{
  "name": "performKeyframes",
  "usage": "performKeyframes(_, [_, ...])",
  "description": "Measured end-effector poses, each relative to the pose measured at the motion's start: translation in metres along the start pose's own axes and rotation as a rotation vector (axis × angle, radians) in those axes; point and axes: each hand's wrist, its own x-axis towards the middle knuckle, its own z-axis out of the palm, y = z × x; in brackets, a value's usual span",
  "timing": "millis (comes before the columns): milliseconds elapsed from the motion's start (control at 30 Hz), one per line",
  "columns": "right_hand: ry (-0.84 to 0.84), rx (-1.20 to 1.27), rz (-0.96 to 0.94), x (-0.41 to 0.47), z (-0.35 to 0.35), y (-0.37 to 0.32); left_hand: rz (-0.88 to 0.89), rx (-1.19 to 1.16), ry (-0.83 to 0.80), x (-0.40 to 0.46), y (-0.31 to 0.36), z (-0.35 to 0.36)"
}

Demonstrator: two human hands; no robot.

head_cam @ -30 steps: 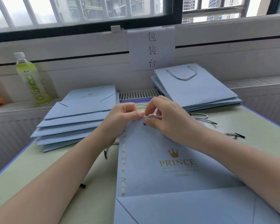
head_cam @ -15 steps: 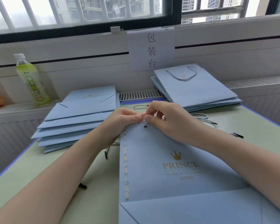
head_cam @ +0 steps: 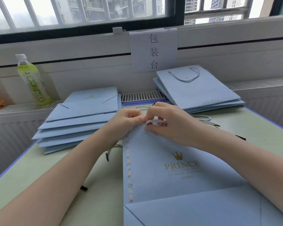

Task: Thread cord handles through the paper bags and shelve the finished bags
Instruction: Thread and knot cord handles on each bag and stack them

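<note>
Left of the hands: bottle [head_cam: 33, 80] on the sill, stack of unthreaded bags [head_cam: 82, 118], clear of the work. Left hand [head_cam: 127, 119] pinched shut on the top edge of the bag [head_cam: 170, 168], likely steadying the hole. Right hand [head_cam: 168, 121] closed on the cord [head_cam: 156, 122], feeding it. Right: finished bags [head_cam: 198, 90], loose cords [head_cam: 203, 119] nearby.

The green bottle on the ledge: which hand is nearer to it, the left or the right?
Left. The left hand pinches the top edge of the bag, well to the right of the green bottle. The right hand, holding the cord, is farther right.
</note>
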Motion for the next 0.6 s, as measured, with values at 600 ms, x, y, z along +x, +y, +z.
performKeyframes(600, [0.353,0.360,0.146,0.003,-0.012,-0.013,0.125,0.347,0.137,0.001,0.008,-0.007])
